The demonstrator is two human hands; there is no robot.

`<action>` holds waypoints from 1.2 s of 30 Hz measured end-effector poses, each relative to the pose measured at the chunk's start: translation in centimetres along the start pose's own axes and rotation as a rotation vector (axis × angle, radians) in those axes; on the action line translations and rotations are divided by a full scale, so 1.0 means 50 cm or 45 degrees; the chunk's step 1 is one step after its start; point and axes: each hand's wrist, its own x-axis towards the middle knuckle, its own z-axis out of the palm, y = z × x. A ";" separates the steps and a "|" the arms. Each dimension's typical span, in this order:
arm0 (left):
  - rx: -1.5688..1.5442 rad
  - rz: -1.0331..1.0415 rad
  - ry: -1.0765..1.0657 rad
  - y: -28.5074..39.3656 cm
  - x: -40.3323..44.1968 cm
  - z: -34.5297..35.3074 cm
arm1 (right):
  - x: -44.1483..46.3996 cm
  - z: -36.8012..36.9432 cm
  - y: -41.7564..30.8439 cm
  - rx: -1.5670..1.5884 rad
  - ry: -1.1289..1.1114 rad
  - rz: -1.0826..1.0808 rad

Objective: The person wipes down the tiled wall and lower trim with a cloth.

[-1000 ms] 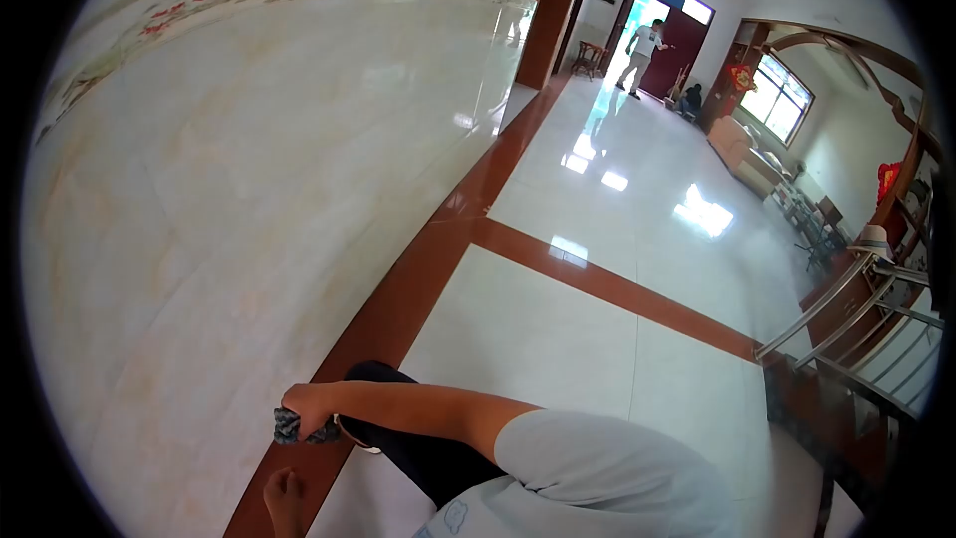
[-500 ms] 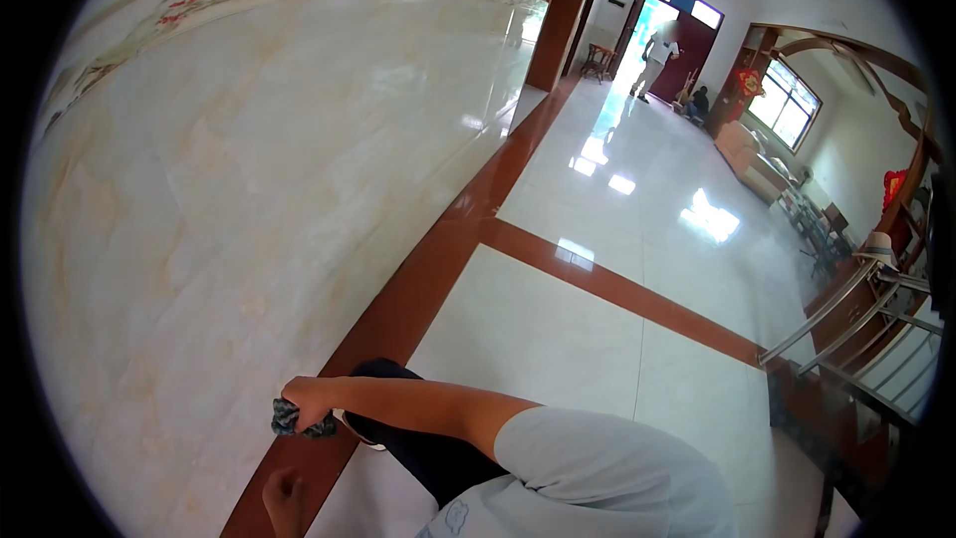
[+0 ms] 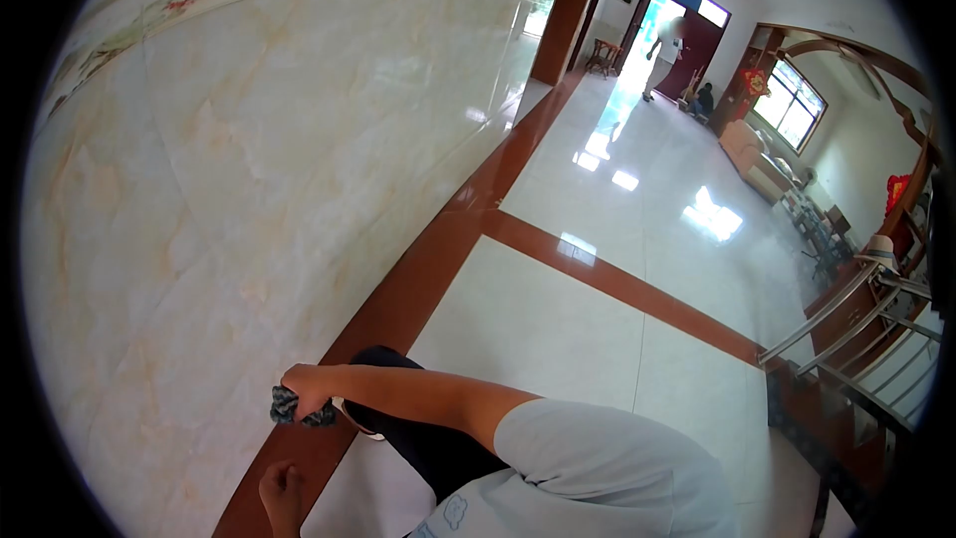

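A crumpled dark grey patterned cloth [image 3: 286,405] is bunched in my right hand [image 3: 311,389], whose fingers are wrapped round it. My right arm reaches across from the right, over my dark-trousered leg, and the cloth hangs above the red-brown floor border [image 3: 373,319] beside the marbled wall [image 3: 229,229]. Below it, near the bottom left, my left hand [image 3: 281,488] is loosely curled, with nothing visible in it. It is apart from the cloth and from my right hand.
A person [image 3: 664,52] stands by the far doorway, near a wooden chair [image 3: 603,57]. At the right are a sofa [image 3: 754,157], a metal stair railing [image 3: 836,314] and a hat [image 3: 878,251] on its post. Glossy white tiles [image 3: 538,319] cover the floor.
My right hand and the cloth have risen slightly in the view. My left hand has shifted slightly. The person by the far doorway has changed stance.
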 end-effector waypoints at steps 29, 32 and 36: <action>0.234 0.097 -0.110 -0.028 -0.053 -0.012 | 0.032 0.028 -0.004 -0.020 -0.100 -0.017; 0.235 0.079 -0.114 -0.026 -0.053 -0.011 | 0.033 0.029 0.000 -0.032 -0.085 -0.016; 0.206 0.097 -0.119 -0.055 -0.058 -0.011 | 0.037 0.038 0.005 0.012 -0.053 -0.021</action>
